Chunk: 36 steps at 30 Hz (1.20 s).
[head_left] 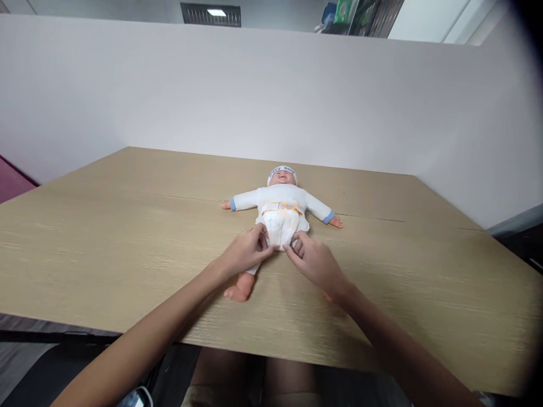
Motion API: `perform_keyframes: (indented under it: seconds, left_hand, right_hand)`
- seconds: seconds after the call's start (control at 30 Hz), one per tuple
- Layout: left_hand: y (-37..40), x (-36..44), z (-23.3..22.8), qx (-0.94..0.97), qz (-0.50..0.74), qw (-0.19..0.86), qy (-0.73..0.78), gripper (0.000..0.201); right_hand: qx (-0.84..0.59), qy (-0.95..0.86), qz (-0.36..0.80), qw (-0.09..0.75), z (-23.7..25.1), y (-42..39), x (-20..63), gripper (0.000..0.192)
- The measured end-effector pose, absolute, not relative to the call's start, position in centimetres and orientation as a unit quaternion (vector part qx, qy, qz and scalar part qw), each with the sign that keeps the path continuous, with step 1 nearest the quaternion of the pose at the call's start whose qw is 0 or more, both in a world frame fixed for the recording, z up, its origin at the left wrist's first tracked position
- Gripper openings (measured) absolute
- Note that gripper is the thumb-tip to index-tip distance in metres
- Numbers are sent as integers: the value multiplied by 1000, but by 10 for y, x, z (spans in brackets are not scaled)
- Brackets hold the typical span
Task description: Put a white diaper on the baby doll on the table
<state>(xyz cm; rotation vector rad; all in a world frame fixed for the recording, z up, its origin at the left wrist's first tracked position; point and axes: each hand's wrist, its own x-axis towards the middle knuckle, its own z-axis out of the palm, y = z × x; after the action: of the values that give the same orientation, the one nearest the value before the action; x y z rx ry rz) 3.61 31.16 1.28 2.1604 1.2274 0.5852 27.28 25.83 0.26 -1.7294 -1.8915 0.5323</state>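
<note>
A baby doll (282,195) lies on its back on the table, head away from me and arms spread. It wears a white top with blue cuffs and a white cap with lettering. Around its hips sits a white diaper (280,226) with an orange-patterned waistband. My left hand (250,247) pinches the diaper's edge at the leg on the left side. On the opposite leg side, my right hand (311,257) grips the edge with thumb and fingers. The doll's left-side foot (241,288) shows below my left hand; its other leg is mostly hidden by my right hand and forearm.
The wood-patterned table (127,243) has a thin seam running across it behind the doll's arms. A pale partition wall (254,96) rises at its far edge. My legs are under the near edge, and a dark object (521,243) stands at the right.
</note>
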Motion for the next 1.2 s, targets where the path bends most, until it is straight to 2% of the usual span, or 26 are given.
perform_keyframes:
  seconds: [0.3, 0.57, 0.73, 0.97, 1.2]
  left_hand:
    - [314, 42, 3, 815, 232, 280, 451, 49]
    - [312, 37, -2, 828, 292, 261, 401, 37]
    - [309, 38, 0, 829, 312, 270, 378, 30]
    - [313, 39, -2, 829, 298, 270, 389, 35]
    - [317, 42, -12, 723, 374, 406, 415, 46]
  right_hand:
    - [-624, -716, 137, 283, -9, 251, 263, 32]
    - [-617, -720, 82, 308, -18, 239, 253, 31]
    - [-609, -714, 101, 331, -21, 238, 252, 33]
    - [-614, -694, 168, 338, -13, 239, 254, 29]
    - [-655, -624, 240, 351, -13, 251, 261, 46]
